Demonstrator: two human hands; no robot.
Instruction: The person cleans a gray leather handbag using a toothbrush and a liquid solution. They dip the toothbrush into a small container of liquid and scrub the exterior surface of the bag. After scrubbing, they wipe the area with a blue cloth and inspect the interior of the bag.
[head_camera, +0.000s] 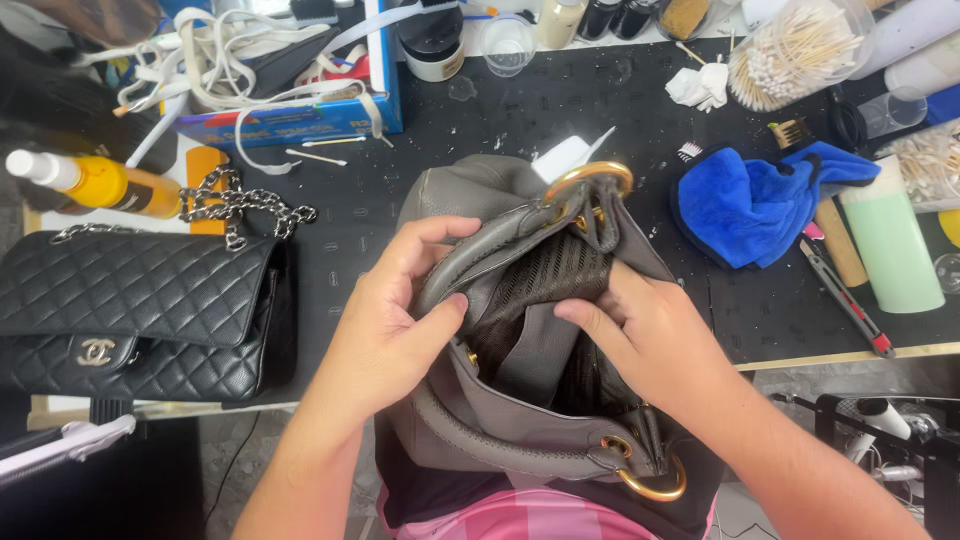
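Two hands hold a grey handbag open at the edge of a cluttered counter.

The left hand (385, 325) grips the rim and rolled handle of the grey leather handbag (480, 200), thumb pressed inside the opening, while the right hand (645, 340) reaches in with its fingers against the dark woven lining (560, 275). Gold rings (590, 178) join the handles to the bag at both ends. On the black mat of the counter (560, 100), a black quilted bag (135, 310) with a chain strap lies to the left, a yellow spray bottle (100, 183) behind it. To the right lie a blue cloth (755, 205), a pale green bottle (890, 245) and a tub of cotton swabs (790, 45).
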